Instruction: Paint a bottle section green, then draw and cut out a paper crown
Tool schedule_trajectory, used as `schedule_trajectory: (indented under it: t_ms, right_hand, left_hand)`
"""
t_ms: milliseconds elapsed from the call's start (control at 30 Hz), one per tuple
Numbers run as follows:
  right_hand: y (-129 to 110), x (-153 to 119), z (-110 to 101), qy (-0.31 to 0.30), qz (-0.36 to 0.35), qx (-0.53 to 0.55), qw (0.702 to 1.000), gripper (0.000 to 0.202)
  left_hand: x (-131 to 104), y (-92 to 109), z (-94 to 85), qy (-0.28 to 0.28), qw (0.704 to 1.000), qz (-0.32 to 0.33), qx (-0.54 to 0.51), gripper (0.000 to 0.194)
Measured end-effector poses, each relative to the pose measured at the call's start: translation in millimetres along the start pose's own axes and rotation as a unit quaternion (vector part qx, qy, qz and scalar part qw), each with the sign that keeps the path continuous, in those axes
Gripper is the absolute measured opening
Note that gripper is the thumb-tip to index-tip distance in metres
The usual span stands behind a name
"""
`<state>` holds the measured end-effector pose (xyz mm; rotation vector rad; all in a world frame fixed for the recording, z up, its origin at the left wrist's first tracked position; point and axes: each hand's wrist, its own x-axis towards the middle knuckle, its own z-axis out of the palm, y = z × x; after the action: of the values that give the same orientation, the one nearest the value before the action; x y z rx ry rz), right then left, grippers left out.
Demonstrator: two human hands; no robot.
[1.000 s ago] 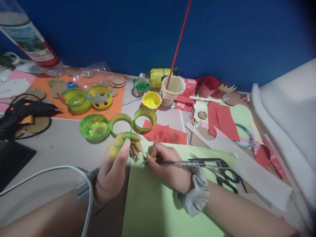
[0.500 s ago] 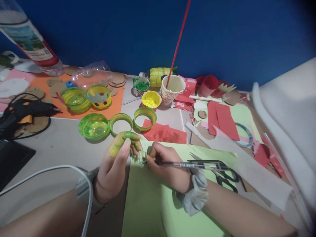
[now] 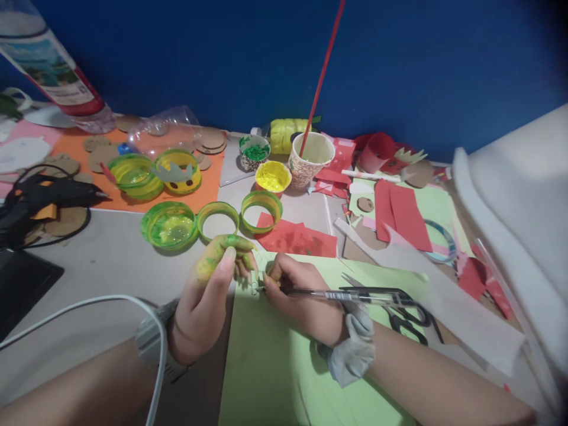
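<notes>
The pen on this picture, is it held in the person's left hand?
No, the right hand grips the pen, its tip at the light green paper.

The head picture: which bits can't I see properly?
All in the head view:
Pen: the right hand hides part of it near the tip.
Drawing: too small to make out.
Left hand: its own curl hides the inside.
Red stick: top edge cuts its upper end; the paper cup hides its lower end.
Big bottle: top edge cuts it off; label words blurred.
</notes>
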<state>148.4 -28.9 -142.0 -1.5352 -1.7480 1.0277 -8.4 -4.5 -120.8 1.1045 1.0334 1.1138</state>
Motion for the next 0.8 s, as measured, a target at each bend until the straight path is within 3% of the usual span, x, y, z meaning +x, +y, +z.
schedule_trajectory:
  t_ms: [233,500,800]
  right_hand:
    - [0.1,0.4,-1.4,0.0,-0.021,-0.007,1.0,0.022]
    - [-2.1,0.8,-2.1,-0.013,-0.013,0.008,1.0,0.022]
    - [-1.4,0.3,-0.9,-0.016,0.004,0.005,1.0,0.022]
  left_hand:
    - [-0.2,2.0,0.0,0.003,1.0,0.006,0.022,0.029]
    - [-0.8,2.0,-1.1,0.019,0.999,-0.03,-0.01,0.02]
    - [-0.2,2.3,0.0,-0.016,1.0,-0.013,-0.006,0.023]
